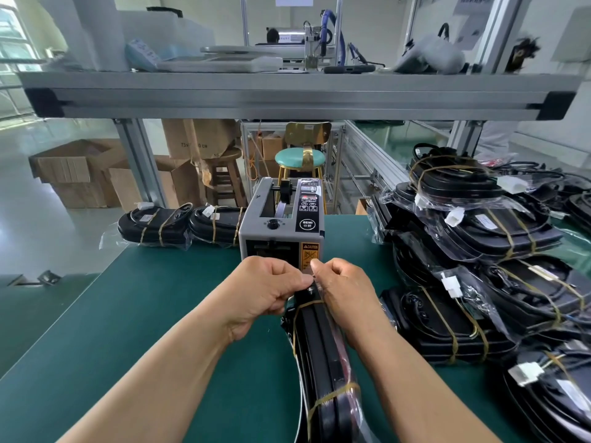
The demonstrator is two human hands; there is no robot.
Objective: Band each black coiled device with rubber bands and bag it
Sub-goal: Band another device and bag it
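Left hand (265, 289) and right hand (342, 292) both pinch clear film (308, 275) at the far end of the black coiled device (323, 356), which stands on edge from centre toward 6 o'clock. Risk: uneven pull may topple the unit or tear the film. Whether the film is bag or tape from the dispenser (281, 225) at 12 o'clock is unclear; the device's near end is cut off.
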